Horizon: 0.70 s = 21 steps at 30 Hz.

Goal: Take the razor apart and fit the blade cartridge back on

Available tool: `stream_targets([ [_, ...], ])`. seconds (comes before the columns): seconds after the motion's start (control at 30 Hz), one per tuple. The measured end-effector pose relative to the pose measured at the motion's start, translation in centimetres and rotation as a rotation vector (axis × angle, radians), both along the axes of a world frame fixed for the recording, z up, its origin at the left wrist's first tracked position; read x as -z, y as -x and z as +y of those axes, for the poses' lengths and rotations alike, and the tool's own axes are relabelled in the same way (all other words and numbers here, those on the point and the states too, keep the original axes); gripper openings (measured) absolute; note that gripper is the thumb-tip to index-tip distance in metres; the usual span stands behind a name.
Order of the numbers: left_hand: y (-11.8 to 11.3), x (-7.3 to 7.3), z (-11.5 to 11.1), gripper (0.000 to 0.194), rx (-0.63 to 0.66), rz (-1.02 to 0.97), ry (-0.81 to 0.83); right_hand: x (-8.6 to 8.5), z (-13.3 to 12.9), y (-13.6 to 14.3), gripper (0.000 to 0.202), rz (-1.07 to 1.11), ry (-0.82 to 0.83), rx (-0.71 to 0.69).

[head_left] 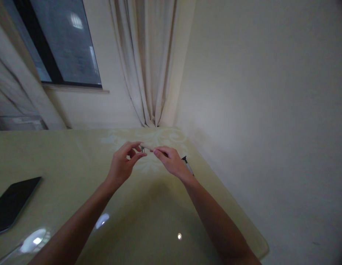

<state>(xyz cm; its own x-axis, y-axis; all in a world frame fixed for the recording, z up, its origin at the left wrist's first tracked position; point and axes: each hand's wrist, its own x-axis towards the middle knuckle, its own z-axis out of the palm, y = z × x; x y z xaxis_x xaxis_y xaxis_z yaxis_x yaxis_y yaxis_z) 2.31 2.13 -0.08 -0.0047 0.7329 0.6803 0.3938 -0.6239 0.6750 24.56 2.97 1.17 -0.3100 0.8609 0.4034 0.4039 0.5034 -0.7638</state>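
Over the far part of the table, my two hands meet around a pale, slim stick-like piece (147, 146) whose kind I cannot make out. My right hand (168, 158) grips its right end between thumb and fingers. At its left end, my left hand (126, 156) is curled, with thumb below and fingertips above a small greenish, shiny part (142, 149). That part is too small to name, and whether it is fixed to the pale piece does not show. Just right of my right hand lies a thin tool (188, 166) with a black crosswise head and silvery handle, like a razor, partly hidden by my wrist.
A glossy pale-green table (77, 158) with a floral pattern extends under my arms. On the left lies a dark flat tablet-like slab (16, 202). The wall (256, 129) runs along the table's right edge. A curtain (149, 66) and a window (66, 40) are behind.
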Motion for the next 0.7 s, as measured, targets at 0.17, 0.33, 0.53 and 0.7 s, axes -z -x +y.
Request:
stream_targets([
  [0.17,0.02,0.13,0.12,0.028,0.008,-0.017,0.016,0.14,0.21,-0.20,0.032,0.023,0.011,0.040],
  [0.33,0.00,0.09,0.06,0.028,0.020,-0.029,0.011,-0.07,-0.06,-0.04,0.034,0.018,0.006,-0.008],
  [0.53,-0.15,-0.04,-0.01,0.029,0.044,-0.059,0.056,-0.07,-0.12,-0.03,0.034,0.027,0.008,0.019],
  [0.7,-0.09,-0.21,-0.01,0.029,0.022,-0.068,0.059,0.07,0.08,-0.08,0.032,-0.001,0.012,0.036],
])
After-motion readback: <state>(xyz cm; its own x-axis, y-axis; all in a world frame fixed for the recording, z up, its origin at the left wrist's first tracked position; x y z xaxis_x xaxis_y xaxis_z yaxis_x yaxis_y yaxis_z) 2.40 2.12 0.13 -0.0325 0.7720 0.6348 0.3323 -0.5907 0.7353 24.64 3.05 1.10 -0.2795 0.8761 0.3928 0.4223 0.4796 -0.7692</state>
